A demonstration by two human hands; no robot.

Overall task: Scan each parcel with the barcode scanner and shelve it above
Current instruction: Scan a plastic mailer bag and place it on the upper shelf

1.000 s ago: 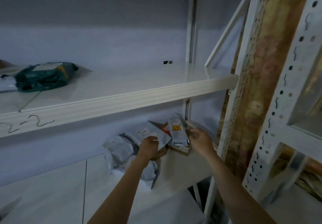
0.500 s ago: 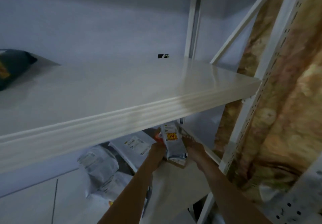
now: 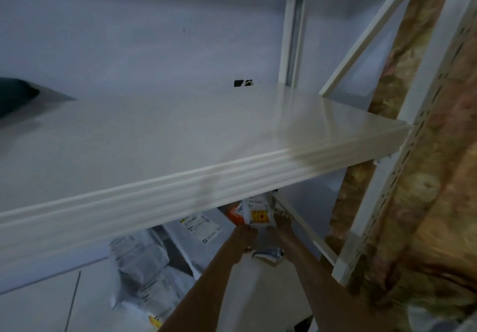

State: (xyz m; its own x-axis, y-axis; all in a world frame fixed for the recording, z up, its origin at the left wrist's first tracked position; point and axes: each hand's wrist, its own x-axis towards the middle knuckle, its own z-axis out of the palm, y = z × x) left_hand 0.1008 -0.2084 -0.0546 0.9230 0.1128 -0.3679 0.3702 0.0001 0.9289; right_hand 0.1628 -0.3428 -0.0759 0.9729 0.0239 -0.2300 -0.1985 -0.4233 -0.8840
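A grey plastic parcel point(image 3: 258, 215) with a white label and a yellow sticker stands upright on the lower shelf point(image 3: 260, 293), partly under the upper shelf's edge. My left hand point(image 3: 244, 232) grips its left side and my right hand point(image 3: 281, 224) grips its right side. Both forearms reach up from the bottom of the frame. Behind the parcel lies an orange packet point(image 3: 233, 215). No barcode scanner is in view.
Several grey mailer bags point(image 3: 144, 267) and a flat labelled one point(image 3: 198, 225) are piled on the lower shelf's left. The white upper shelf point(image 3: 180, 135) holds a dark green parcel point(image 3: 13, 95) at far left. White perforated rack posts point(image 3: 402, 166) stand to the right.
The view has tilted up and moved closer to the upper shelf. Both hands came together onto the upright grey parcel, the left leaving the flat labelled bag.
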